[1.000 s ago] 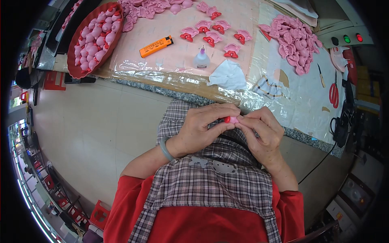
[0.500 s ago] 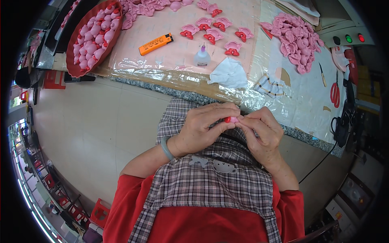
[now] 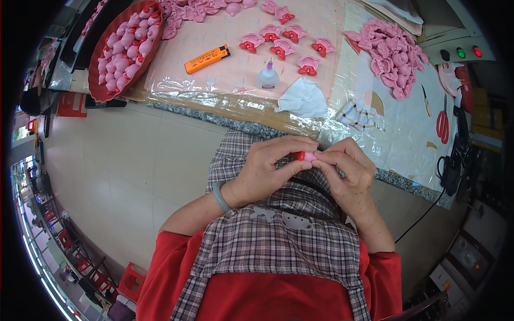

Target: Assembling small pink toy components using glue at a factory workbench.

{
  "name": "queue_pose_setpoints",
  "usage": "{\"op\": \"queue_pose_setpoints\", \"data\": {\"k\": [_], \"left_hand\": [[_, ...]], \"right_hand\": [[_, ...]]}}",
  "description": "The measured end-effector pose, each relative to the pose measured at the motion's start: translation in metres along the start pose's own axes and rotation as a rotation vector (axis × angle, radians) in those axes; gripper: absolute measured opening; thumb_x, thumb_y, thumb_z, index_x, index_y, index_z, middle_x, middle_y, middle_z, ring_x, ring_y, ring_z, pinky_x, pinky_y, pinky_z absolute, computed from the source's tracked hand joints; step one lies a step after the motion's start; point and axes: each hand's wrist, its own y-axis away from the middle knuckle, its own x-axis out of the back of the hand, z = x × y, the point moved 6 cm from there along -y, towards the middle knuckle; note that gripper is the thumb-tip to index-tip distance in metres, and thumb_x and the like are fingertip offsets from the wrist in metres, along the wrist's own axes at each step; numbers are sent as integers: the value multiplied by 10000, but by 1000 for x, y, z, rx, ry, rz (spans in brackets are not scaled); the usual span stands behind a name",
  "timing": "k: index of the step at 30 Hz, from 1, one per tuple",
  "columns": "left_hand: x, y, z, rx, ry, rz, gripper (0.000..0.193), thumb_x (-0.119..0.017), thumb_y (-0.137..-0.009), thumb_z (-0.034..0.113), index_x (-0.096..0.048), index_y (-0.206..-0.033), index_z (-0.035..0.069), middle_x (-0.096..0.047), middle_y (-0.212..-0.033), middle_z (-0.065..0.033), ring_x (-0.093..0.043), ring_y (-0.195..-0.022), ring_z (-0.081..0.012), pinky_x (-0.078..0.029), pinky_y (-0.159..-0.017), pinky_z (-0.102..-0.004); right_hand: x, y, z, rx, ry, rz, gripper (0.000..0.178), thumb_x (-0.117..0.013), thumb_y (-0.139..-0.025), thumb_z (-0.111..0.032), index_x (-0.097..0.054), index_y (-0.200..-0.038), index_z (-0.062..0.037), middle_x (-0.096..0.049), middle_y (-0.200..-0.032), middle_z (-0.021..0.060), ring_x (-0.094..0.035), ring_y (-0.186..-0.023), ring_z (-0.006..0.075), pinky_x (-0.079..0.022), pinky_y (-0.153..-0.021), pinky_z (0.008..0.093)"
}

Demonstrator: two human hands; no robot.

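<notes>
Upper left, there sat the red bowl [image 3: 100, 92], then the orange lighter [image 3: 207, 59]; centre frame, your left hand [image 3: 265, 168] pinched a small toy [image 3: 309, 156] by its red end, your right hand [image 3: 349, 168] pinched the pink end, and upper right lay pink pieces [image 3: 393, 61], heaped!
</notes>
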Motion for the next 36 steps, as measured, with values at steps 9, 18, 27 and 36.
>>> {"op": "queue_pose_setpoints", "data": {"k": [9, 18, 27, 36], "left_hand": [[-14, 4, -17, 286, 704, -92, 352, -663, -925, 43, -562, -1261, 12, -587, -1231, -71, -596, -1115, -134, -533, -935, -279], [-18, 7, -18, 355, 1103, -26, 273, -598, -967, 37, -564, -1238, 20, -600, -1206, -69, -585, -1125, -144, -503, -960, -286], [-17, 8, -18, 272, 994, 28, 265, -656, -906, -38, -574, -1154, 7, -616, -1208, -102, -623, -1120, -163, -530, -959, -287], [-15, 13, -21, 273, 905, 90, 204, -679, -896, -27, -598, -1081, -4, -636, -1215, -122, -645, -1087, -161, -542, -950, -289]], "right_hand": [[4, -12, -5, -95, -132, -76, 221, -787, -734, 7, -741, -948, -29, -625, -841, 68, -629, -727, 165, -511, -614, 274], [-2, -5, -10, 54, -2, 27, 585, -853, -650, -74, -654, -1198, -22, -630, -1162, 131, -628, -1041, 293, -541, -841, 363], [-7, 5, -9, 161, 80, 65, 507, -792, -724, -20, -662, -1214, 12, -675, -1145, 183, -697, -961, 297, -585, -794, 357], [-11, 9, -8, 223, 100, 67, 477, -779, -724, 3, -664, -1184, 54, -670, -1146, 210, -693, -970, 319, -584, -805, 366]]}}
